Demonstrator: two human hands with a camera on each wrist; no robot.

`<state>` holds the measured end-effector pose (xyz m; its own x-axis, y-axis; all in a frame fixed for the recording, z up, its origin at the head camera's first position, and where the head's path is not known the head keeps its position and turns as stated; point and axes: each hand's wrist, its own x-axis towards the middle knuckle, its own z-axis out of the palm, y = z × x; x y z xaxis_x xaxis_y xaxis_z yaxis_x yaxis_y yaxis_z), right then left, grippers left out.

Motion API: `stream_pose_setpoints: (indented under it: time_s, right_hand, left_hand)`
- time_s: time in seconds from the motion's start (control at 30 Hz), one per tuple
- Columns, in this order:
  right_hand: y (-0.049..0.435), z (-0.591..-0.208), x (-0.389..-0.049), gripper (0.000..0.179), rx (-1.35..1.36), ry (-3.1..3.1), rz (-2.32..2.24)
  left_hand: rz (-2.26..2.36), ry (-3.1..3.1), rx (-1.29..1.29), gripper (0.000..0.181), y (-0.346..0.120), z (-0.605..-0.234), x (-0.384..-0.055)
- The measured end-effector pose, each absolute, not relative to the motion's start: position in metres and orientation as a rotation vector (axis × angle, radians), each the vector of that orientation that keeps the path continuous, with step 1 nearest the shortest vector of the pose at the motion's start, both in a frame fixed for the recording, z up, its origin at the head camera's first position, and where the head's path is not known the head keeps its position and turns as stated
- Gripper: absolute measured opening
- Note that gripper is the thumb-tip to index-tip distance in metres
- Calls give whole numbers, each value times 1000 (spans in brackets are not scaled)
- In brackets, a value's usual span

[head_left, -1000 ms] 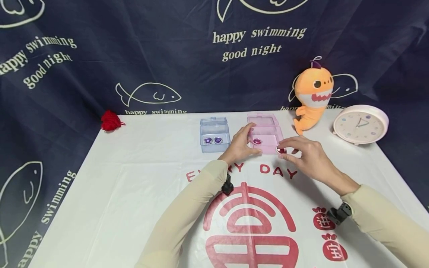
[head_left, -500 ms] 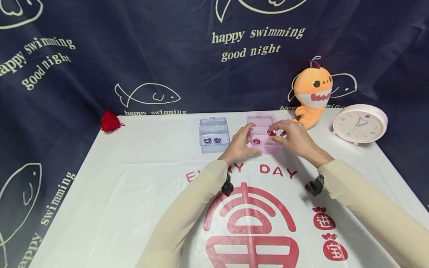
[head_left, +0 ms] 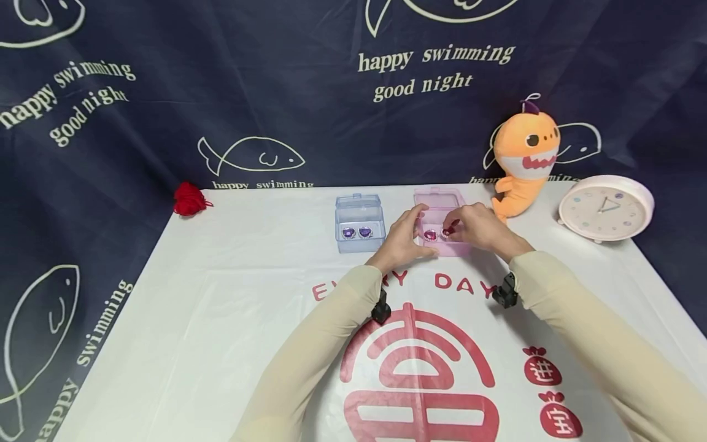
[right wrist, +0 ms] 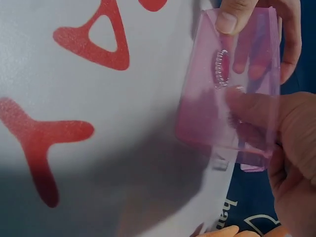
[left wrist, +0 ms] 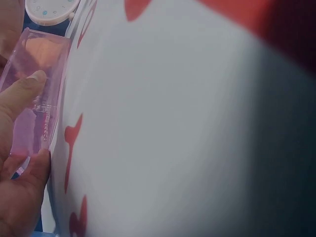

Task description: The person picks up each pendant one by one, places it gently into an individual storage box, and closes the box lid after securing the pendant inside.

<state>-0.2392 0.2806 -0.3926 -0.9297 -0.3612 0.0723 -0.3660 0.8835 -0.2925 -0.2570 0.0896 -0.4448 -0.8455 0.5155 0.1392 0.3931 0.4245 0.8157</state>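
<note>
An open pink see-through box (head_left: 454, 248) stands at the back of the table. My left hand (head_left: 402, 240) holds it by its left end, thumb on the front wall and fingers round behind. Inside at left lies a red gem with a silver beaded rim (head_left: 431, 235). My right hand (head_left: 482, 228) reaches into the box, thumb and fingers pinching a second red gem (head_left: 446, 233) beside the first; the hand partly hides it. In the right wrist view, my right thumb shows through the pink wall (right wrist: 197, 113), close to the first gem's beaded rim (right wrist: 223, 69).
Left of the pink box, an open blue see-through box (head_left: 359, 245) holds two purple gems (head_left: 365, 232). An orange plush shark (head_left: 525, 153) and a round clock (head_left: 604, 209) stand at right. Red yarn (head_left: 189, 199) lies at the far left corner. A dark curtain (head_left: 331, 110) hangs behind.
My right hand has carried the second red gem left from the box's front right corner, over the rim and down inside. My left hand stays on the pink box.
</note>
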Motion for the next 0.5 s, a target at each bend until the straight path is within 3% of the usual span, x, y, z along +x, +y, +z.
stream_pose_setpoints:
  time_s: [0.5]
  right_hand:
    - [278, -393, -242, 13, 781, -3028, 232]
  left_hand:
    - [1347, 2590, 820, 94, 91, -445, -256]
